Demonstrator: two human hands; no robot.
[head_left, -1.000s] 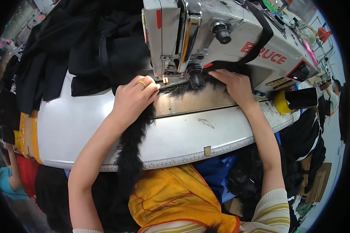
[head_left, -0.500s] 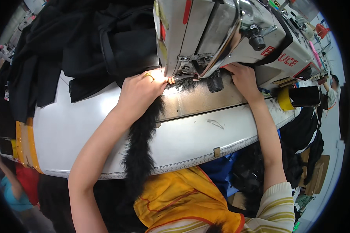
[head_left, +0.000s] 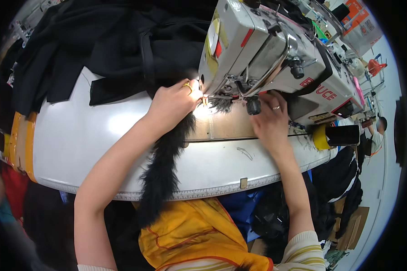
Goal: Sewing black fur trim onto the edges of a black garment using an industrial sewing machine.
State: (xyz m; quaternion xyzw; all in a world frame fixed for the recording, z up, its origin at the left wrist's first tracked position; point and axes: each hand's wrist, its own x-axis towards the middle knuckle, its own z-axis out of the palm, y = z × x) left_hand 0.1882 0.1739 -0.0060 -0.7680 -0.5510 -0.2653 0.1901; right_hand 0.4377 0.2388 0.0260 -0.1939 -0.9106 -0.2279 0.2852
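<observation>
Black fur (head_left: pixel 160 176) is in your L hand (head_left: pixel 174 106), approx. mid worktop (head_left: pixel 90 135), right by the needle end of the machine (head_left: pixel 233 49). From your hand it hangs toward you, crosses the worktop's front edge & drops past the L side of your orange apron (head_left: pixel 190 235). Another tuft (head_left: pixel 221 105) shows under the machine head; can't tell if it's the same pc.

Your L fingers are bent & closed together, pinching the fur just beside the lit needle area; yellow ring (head_left: pixel 188 86) on one. Your R hand (head_left: pixel 271 124) is under the machine arm, just R of the black knob (head_left: pixel 253 106), fingers bent, tips partly hidden. Can't tell how far open they are or if they've hold of anything. Ring (head_left: pixel 276 108) on that hand too.

Tan plate (head_left: pixel 230 128) sits in the worktop between your hands, nearer you than the needle. Black cloth (head_left: pixel 108 40) is heaped over the worktop's back L corner. Ruler strip (head_left: pixel 203 193) runs along the front edge, w/ a small tan tab (head_left: pixel 243 183) R of ctr. Phone (head_left: pixel 343 135) is near the R end, next to a yellow holder (head_left: pixel 321 137). Blue cloth (head_left: pixel 235 210) shows below the front edge, R of your apron.
</observation>
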